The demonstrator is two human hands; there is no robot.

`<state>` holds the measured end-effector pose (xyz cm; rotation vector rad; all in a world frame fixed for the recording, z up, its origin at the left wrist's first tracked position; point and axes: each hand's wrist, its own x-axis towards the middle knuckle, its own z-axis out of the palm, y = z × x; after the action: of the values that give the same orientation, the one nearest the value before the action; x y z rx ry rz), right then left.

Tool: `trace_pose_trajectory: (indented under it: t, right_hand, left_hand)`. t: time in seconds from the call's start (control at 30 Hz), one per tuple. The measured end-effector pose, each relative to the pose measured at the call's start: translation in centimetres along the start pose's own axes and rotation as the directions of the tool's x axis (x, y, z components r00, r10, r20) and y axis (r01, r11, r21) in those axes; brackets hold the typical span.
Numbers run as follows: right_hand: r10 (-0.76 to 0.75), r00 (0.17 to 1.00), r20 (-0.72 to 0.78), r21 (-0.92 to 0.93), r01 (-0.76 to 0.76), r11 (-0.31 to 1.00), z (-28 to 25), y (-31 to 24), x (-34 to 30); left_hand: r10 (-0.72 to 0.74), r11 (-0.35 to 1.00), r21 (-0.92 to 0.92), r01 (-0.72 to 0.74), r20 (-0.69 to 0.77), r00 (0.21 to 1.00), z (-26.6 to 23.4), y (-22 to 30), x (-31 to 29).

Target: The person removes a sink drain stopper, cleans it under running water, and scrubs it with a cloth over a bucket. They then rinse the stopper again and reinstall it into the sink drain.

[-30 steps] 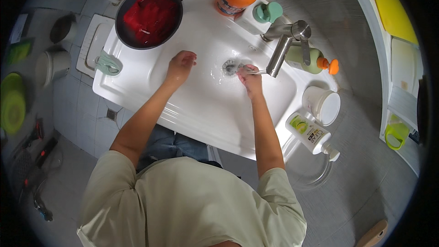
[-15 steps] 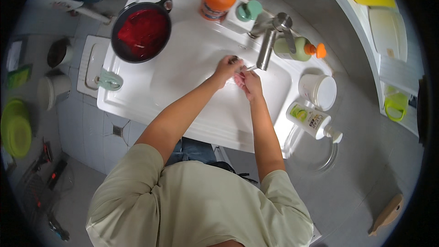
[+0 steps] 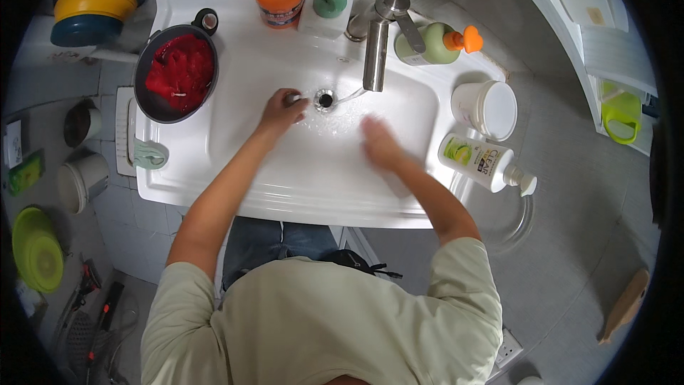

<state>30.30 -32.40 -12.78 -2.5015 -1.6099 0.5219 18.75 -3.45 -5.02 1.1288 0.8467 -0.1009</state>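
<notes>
In the white sink (image 3: 271, 171), my left hand (image 3: 280, 112) is closed around a small dark-and-silver piece (image 3: 291, 99), possibly a drain stopper; fingers cover most of it. Just right of that hand lies the drain (image 3: 325, 100), a metal ring around a dark hole. A thin stream of water runs from the silver faucet (image 3: 376, 57) toward it. My right hand (image 3: 381, 144), smeared by motion, is over the basin right of the drain and below the spout. Nothing shows in it, and its fingers cannot be made out.
A dark pan (image 3: 149, 103) holding wet red cloth (image 3: 178, 75) stands on the sink's left. An orange bottle (image 3: 280, 0), a green pump bottle (image 3: 427, 44), a white tub (image 3: 486, 109) and a white pump bottle (image 3: 476, 162) line the rim. A green cloth (image 3: 149, 155) hangs at the left edge.
My hands were together under the faucet; now they are apart, the left moved left with the small piece, the right lower down. The drain has come into sight. The whole view has shifted.
</notes>
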Motion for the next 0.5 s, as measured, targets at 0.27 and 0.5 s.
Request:
trace_pose_trajectory:
  t: [0.27, 0.5]
  right_hand:
    - [0.546, 0.776, 0.318, 0.946, -0.220, -0.238, -1.4, -4.3, 8.4]
    - [0.185, 0.787, 0.589, 0.334, -0.028, -0.942, -0.7, -10.4, 18.4]
  left_hand:
    - [0.253, 0.967, 0.075, -0.244, -0.172, 0.952, -8.7, 0.2, -9.9]
    - [0.653, 0.662, 0.611, -0.434, -0.186, 0.734, -11.3, -3.9, -13.7]
